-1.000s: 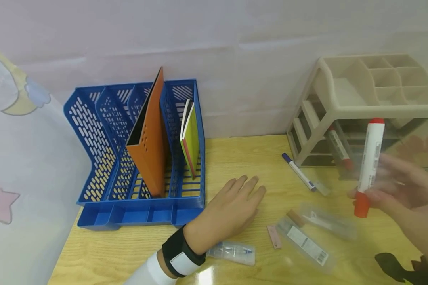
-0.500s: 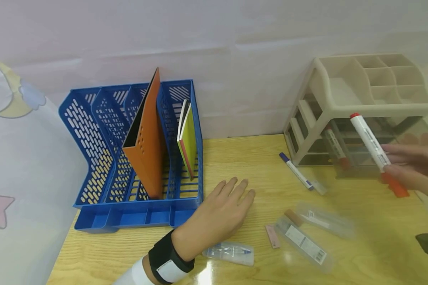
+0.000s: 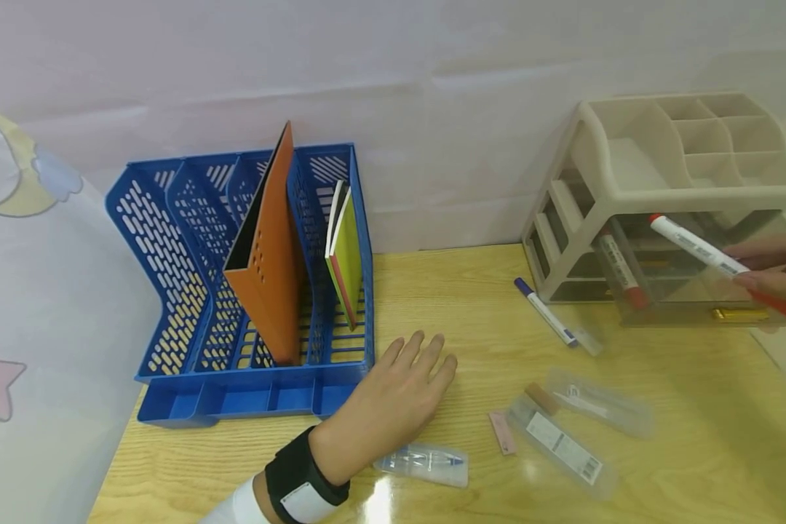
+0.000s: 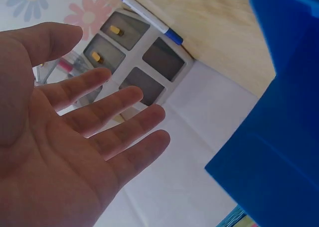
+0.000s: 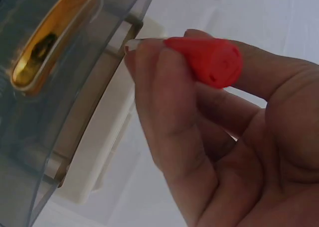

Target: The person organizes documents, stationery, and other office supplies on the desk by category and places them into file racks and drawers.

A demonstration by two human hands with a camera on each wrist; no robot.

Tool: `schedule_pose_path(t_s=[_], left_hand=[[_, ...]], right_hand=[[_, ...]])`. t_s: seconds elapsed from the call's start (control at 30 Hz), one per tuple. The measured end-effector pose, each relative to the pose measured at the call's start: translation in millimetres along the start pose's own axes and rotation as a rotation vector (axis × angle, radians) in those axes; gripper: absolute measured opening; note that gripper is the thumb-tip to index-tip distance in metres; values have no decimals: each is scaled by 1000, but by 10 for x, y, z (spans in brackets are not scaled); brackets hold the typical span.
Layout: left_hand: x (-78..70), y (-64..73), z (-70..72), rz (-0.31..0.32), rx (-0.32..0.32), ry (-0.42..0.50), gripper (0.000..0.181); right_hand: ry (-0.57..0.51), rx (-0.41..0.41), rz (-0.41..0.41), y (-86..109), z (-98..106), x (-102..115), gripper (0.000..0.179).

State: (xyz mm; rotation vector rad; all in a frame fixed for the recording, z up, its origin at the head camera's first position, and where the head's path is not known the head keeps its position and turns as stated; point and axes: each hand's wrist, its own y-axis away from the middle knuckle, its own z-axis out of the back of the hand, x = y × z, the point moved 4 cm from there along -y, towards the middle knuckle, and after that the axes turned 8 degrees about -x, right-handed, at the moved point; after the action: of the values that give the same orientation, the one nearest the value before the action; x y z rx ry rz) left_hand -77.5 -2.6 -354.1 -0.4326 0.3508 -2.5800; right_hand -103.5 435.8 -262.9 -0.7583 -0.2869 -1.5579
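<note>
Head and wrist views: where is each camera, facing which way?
Head: worn on the head, facing forward and down at the blue rack and drawer unit; left hand and right hand show.
Left wrist: worn there, facing past the left hand's palm toward the drawer unit.
Right wrist: worn there, facing the right hand, which grips a marker.
Shared: head and right wrist show that marker.

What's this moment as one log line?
right hand: holds red-capped marker near open drawer | left hand: holds nothing | blue-capped marker: on table
</note>
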Motion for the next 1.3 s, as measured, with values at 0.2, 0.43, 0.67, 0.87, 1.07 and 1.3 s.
schedule_pose_path(t_s=[0.2,0.43,0.67,0.87,1.07,1.3], left_hand=[[24,40,-70,-12,35,81,65],[14,125,-125,-66,2,176,75],[15,201,-131,-95,-7,188,76],[18,237,-143,-100,-4,177,75],[5,245,-154,-104,-17,180,73],[9,250,-172,-98,-10,170,72]], right_hand=[[132,41,125,-128,-65,265,51],[536,219,213,-234,-232,567,32],[611,328,223,-296,-367,612,40],[584,426,176,-308,-511,605,55],[525,461,115,-327,-585,565,63],[542,450,152,-346,-606,520,61]])
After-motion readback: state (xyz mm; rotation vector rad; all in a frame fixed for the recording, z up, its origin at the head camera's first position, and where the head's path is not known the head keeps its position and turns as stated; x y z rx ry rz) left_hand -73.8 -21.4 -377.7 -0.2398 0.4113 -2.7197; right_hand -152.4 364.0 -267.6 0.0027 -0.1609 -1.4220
